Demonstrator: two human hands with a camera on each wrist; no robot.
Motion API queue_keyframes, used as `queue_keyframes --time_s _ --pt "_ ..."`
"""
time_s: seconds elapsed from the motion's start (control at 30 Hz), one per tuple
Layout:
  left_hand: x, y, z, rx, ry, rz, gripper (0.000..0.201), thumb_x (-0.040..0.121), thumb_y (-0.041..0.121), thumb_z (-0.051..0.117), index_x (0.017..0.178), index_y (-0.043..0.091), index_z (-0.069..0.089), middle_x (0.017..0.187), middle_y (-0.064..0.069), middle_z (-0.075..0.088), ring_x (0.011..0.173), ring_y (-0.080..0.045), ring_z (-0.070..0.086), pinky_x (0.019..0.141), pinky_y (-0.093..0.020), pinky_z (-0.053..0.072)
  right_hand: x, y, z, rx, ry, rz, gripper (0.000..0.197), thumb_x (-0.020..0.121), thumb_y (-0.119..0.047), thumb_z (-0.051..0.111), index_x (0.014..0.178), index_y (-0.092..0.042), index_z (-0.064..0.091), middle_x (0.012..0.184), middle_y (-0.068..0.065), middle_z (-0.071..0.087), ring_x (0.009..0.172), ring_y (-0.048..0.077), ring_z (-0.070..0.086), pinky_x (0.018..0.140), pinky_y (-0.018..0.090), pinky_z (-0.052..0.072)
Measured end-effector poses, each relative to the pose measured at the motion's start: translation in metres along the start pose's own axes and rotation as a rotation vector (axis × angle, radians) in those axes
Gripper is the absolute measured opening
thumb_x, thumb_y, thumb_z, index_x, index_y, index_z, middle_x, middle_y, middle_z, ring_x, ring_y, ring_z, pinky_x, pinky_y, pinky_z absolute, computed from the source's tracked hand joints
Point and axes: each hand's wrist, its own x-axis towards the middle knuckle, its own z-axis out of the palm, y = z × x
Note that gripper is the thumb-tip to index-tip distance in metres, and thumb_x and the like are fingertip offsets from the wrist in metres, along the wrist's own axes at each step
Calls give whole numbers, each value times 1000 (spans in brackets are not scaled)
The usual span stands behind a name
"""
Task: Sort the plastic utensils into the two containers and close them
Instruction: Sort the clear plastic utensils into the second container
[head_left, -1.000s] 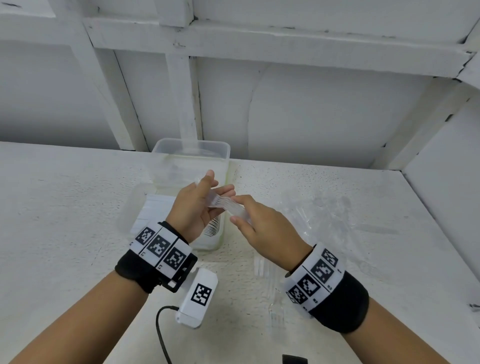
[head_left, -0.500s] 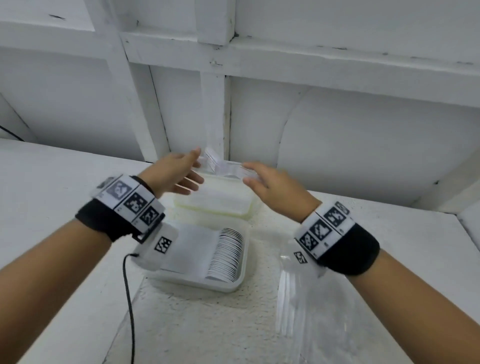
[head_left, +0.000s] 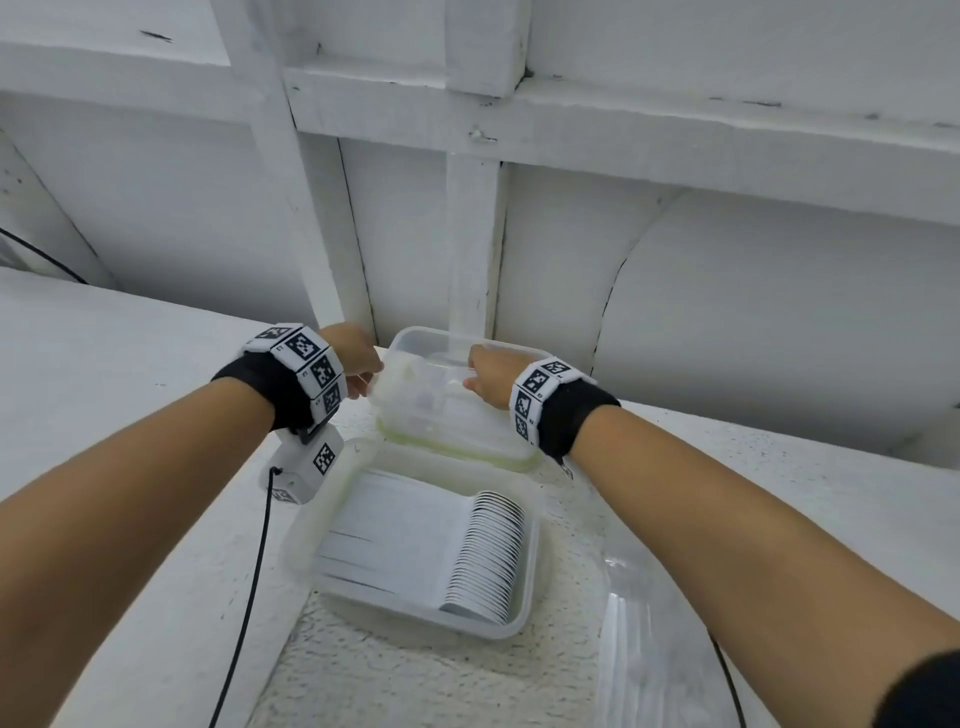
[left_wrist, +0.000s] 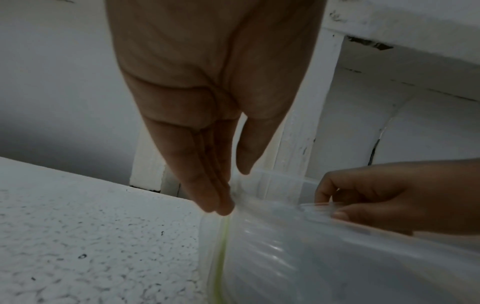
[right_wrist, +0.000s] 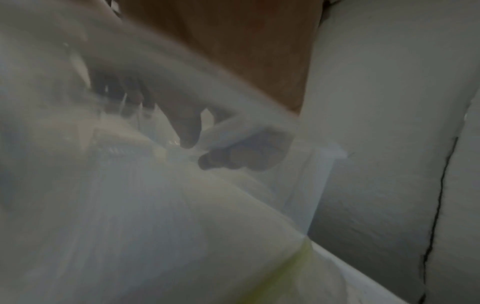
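Note:
The near open container (head_left: 524, 597) holds a neat row of white plastic spoons (head_left: 483, 556). Behind it stands a clear far container (head_left: 415, 335), with a lid with a lime-green seal (head_left: 457, 449) at its front. My right hand (head_left: 485, 374) reaches into the far container and pinches a bundle of clear utensils (left_wrist: 319, 204). My left hand (head_left: 358, 364) is at the container's left edge; its straight fingertips (left_wrist: 218, 203) touch the plastic. The right wrist view is blurred and shows my right hand (right_wrist: 233, 152) through translucent plastic.
A crumpled clear plastic bag (head_left: 649, 649) lies on the white table at the near right. A black cable (head_left: 249, 597) runs down from the left wrist camera. White wall beams (head_left: 472, 234) rise directly behind the far container.
Both hands have carried the clear utensil bundle away from me and down to the far container. The left hand's fingers have left the bundle and now touch the container's edge.

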Motion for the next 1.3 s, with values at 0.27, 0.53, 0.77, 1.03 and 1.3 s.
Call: queue_keyframes --time_s 0.27,0.53,0.77,1.03,1.3 --pt "8 -6 3 0 -5 13 20 92 6 53 106 -5 60 101 -23 68 66 -21 63 67 -29 55 7 1 14 -11 -26 24 46 98 -39 38 127 -4 48 129 15 50 114 32 51 97 40 42" --pt "13 -10 4 -56 0 11 17 90 3 54 102 -7 62 93 -23 68 63 -22 63 65 -31 55 0 -5 10 160 -59 -55 36 99 -13 33 128 -4 52 135 11 51 125 26 46 102 30 34" --pt "4 -8 5 -48 22 24 17 95 8 47 102 -4 57 85 -15 62 61 -21 57 61 -30 50 -14 -3 5 119 -63 -49 40 101 -18 32 134 -2 46 143 10 44 131 26 40 105 30 30" --pt "-35 -7 -6 80 223 258 28 95 19 44 104 -1 62 103 -18 65 84 -27 56 77 -34 49 -65 4 -20 155 108 -136 36 101 -20 33 127 -9 54 132 6 54 124 24 46 103 32 34" --pt "-143 18 31 -174 120 593 16 96 18 46 90 11 59 77 0 64 62 -8 59 57 -20 51 -189 17 -27 164 138 -190 35 100 -25 38 130 -15 54 130 -2 56 115 12 51 83 13 29"
